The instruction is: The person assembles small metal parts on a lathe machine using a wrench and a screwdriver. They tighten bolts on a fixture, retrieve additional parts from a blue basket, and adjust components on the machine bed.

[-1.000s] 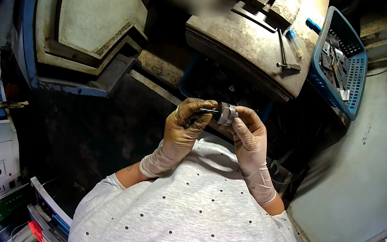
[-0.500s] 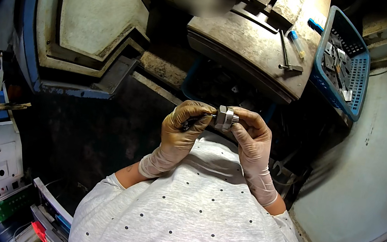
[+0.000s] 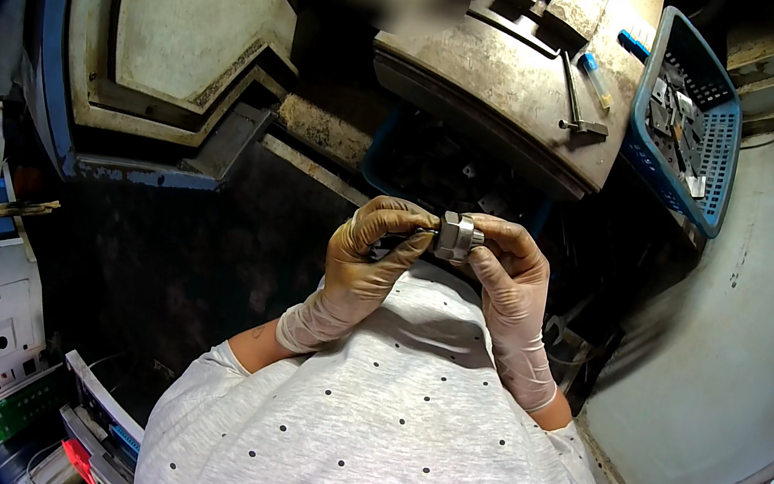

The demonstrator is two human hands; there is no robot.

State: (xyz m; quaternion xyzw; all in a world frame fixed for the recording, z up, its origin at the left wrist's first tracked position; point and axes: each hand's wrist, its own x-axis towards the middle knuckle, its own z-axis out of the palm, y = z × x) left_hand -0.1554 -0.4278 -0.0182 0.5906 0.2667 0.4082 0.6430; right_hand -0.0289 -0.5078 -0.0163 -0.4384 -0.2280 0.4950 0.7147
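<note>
My right hand [image 3: 514, 281], in a stained pale glove, pinches a silver metal fitting with a hexagonal collar [image 3: 450, 237] between thumb and fingers, in front of my chest. My left hand [image 3: 362, 260], gloved and browner with grime, is closed round a thin dark tool [image 3: 390, 243]. Most of that tool is hidden by the fingers, so its exact kind does not show. Its tip side points at the left face of the fitting, and the left fingertips are right beside it. Whether the tip is inside the fitting, I cannot tell.
Ahead stands a worn machine table [image 3: 493, 82] with a T-handled wrench [image 3: 576, 105] and a blue-capped tube [image 3: 595, 80]. A blue basket [image 3: 731, 145] of metal pieces sits at the right. Beneath the table is a dark bin [image 3: 384, 166] with scraps. A pale panel [image 3: 725, 346] lies right.
Both hands and the fitting have shifted very slightly to the right. The left fingertips now sit closer to the fitting and cover more of the tool's tip. Both grips hold.
</note>
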